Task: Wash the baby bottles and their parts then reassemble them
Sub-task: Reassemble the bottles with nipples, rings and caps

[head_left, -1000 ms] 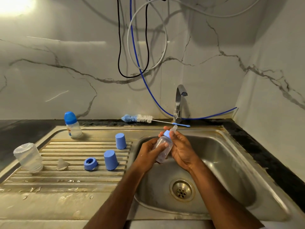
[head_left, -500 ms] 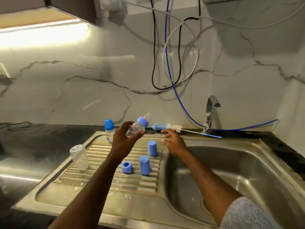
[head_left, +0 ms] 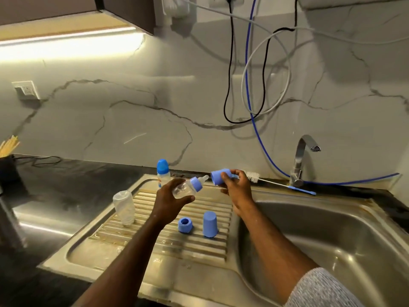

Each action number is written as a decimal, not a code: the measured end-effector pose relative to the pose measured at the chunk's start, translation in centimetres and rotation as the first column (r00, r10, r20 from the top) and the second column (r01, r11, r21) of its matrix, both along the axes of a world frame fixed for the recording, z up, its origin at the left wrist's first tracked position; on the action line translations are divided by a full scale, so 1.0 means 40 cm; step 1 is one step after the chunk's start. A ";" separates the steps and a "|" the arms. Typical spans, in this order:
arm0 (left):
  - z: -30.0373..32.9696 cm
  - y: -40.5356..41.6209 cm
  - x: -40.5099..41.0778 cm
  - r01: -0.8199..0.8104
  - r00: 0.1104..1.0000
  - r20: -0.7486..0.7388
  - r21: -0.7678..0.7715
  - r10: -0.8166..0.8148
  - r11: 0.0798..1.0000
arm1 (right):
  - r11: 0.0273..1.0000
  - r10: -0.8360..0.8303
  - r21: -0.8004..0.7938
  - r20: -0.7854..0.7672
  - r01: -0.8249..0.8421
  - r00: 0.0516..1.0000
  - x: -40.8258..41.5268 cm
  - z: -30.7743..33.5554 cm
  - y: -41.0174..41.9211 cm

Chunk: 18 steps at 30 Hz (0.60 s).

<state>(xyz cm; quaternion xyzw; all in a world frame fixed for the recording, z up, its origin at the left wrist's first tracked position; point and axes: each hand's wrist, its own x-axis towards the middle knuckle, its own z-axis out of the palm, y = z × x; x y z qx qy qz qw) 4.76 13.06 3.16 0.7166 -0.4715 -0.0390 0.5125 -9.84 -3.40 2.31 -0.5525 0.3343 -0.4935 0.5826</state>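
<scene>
My left hand grips a small clear baby bottle with a blue collar and teat, tilted with the teat pointing right, above the drainboard. My right hand holds a blue bottle cap just right of the teat, its open end facing the bottle. On the drainboard stand another blue cap, a blue collar ring and an upturned clear bottle. A capped bottle stands at the back edge.
A bottle brush lies behind the sink basin, beside the tap. Cables and a blue hose hang on the marble wall. A dark holder with sticks stands on the black counter at far left.
My left hand carried the bottle from over the basin to above the drainboard. My right hand picked up the far blue cap and now holds it next to the teat.
</scene>
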 end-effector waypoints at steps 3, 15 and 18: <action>-0.002 -0.007 -0.010 0.008 1.000 -0.005 -0.014 -0.009 1.000 | 0.994 0.104 -0.043 0.093 -0.101 0.990 -0.007 0.029 0.021; 0.018 -0.005 -0.053 0.054 0.998 0.025 -0.100 -0.051 0.994 | 0.973 0.192 -0.136 0.007 -0.189 0.981 -0.035 0.061 0.070; 0.033 -0.004 -0.055 0.050 0.998 0.047 -0.088 -0.046 0.995 | 0.973 0.196 -0.133 0.030 -0.191 0.980 -0.033 0.075 0.080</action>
